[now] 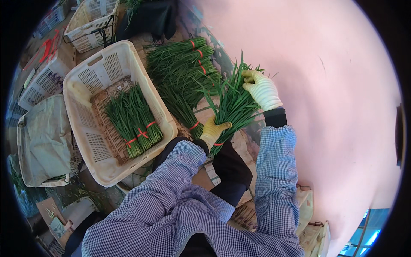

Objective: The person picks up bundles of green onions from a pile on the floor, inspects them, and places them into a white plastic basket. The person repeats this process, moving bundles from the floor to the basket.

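My gloved left hand (213, 129) is closed round the lower stalks of a bunch of green chives (233, 103), just above its red band. The leaves fan upward and to the right. At their upper end is my gloved right hand (262, 90), its thumb and fingers curled in on some leaf tips. One banded bundle (180, 107) lies close by my left hand. Beyond it, several more banded bundles (180, 62) lie in a pile. To the left stands a whitish plastic crate (87, 137) with several banded bundles (132, 115) lying side by side in it.
A pale wall (321, 85) rises along the right side. More crates (92, 34) stand at the far left, and a cloth-covered crate (45, 137) sits left of the near one. Dark fabric (147, 19) shows at the top. Other crates (306, 203) are at lower right.
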A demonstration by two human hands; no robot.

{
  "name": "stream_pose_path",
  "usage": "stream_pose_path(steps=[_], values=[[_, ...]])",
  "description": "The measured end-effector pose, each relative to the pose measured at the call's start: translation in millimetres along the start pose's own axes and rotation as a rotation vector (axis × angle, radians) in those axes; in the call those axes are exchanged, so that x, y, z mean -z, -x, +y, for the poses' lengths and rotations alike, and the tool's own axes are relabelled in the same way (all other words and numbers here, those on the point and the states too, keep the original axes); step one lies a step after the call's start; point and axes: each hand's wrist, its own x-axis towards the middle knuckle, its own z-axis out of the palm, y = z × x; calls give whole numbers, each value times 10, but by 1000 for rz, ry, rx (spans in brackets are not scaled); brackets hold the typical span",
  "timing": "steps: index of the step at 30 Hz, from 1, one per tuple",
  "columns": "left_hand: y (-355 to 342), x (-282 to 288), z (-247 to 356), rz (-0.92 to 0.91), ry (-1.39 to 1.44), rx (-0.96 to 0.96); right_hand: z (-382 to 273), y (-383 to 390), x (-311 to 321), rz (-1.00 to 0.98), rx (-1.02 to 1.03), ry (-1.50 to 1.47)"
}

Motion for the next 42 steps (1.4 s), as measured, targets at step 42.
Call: stream_pose_path(steps=[42], values=[[-3,52,27,100,1,-13,-339,720,-189,281,-62,-746]])
